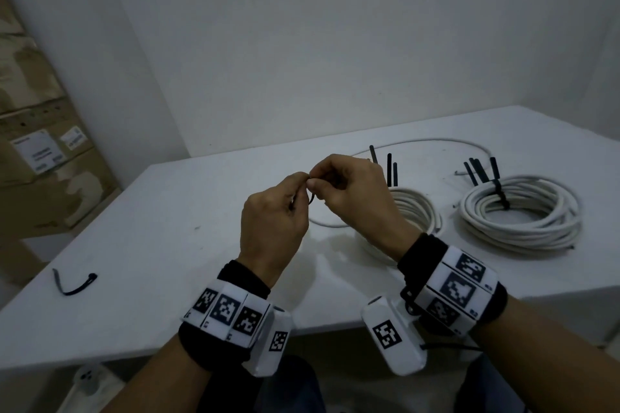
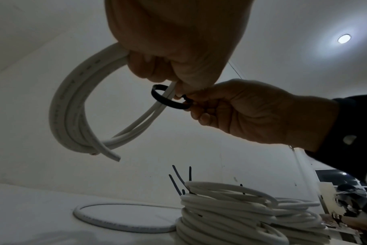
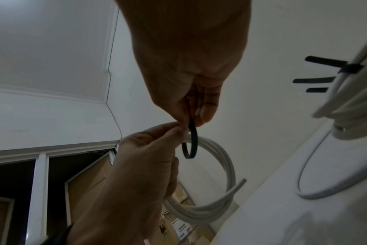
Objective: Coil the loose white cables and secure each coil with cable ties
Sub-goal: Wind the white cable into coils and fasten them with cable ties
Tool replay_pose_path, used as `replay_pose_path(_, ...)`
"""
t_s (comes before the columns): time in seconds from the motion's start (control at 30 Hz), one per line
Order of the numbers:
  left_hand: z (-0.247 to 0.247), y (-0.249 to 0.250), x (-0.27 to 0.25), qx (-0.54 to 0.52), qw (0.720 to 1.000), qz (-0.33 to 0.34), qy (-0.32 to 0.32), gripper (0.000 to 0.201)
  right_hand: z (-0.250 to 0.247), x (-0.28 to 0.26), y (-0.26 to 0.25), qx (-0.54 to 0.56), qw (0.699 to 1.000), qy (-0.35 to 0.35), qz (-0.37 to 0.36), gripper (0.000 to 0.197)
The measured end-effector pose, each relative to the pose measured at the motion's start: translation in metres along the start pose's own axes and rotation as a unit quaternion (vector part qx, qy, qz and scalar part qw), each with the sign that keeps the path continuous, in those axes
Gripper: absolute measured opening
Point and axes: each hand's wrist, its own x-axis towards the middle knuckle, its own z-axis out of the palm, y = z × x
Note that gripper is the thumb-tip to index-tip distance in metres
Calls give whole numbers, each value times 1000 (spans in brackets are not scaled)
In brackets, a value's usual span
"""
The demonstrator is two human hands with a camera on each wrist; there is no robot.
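My left hand [image 1: 300, 183] is raised above the table and its fingers curl round a small white cable coil [image 2: 73, 116], which hangs below the palm with one cut end loose. A black cable tie [image 2: 168, 99] loops round the coil's strands just under the left fingers. My right hand [image 1: 318, 183] pinches the tie's ends where they meet the left thumb and fingertip. In the right wrist view the cable tie [image 3: 192, 140] hangs as a narrow loop in front of the coil [image 3: 220, 165]. From the head view the coil is hidden behind the left hand.
Two larger tied coils lie on the white table [image 1: 167, 245]: a middle coil [image 1: 412, 208] and a right coil [image 1: 520, 214], both with black tie tails sticking up. A loose white cable [image 1: 419, 143] curves behind them. A spare black tie [image 1: 72, 285] lies at the left. Cardboard boxes [image 1: 40, 144] stand beyond the left edge.
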Motion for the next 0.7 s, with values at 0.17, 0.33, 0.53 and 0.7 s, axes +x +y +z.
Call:
replay_pose_path(0.17,-6,3,4,-89,994,-70,-10,19,0,2,4,58,998,14,-5,9)
replay_pose_path(0.33,-9,10,9,-259,939,-210,-81,22,3,3,7,37,997,40,-49,7)
replay_pose_path(0.53,-5,3,7,-251,921,-285,-81,31,0,8,2,47,997,42,-46,7)
replay_pose_path(0.7,-8,10,9,-258,921,-283,-67,19,-5,9,-3,26,995,45,-91,4)
